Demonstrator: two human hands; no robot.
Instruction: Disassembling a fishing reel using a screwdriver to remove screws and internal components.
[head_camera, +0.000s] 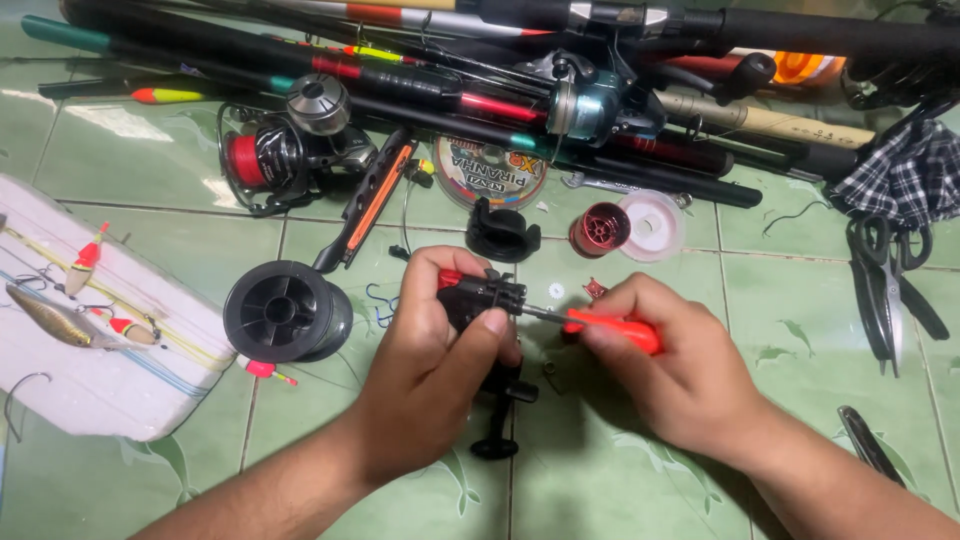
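Note:
My left hand (430, 365) grips a black fishing reel body (482, 296) with a red part, its handle (497, 415) hanging down to the floor. My right hand (668, 370) holds a small screwdriver with an orange-red handle (615, 330); its metal shaft points left and meets the reel body near my left thumb. A small white washer (556, 290) and a small red part (594, 288) lie on the tile just beyond the hands.
On the green tiled floor lie a black line spool (285, 312), a black reel cap (502, 232), a red spool (600, 229), a clear spool (655, 224), another reel (275, 155), several rods (600, 40), scissors (885, 290), and a white foam board (100, 390) with lures.

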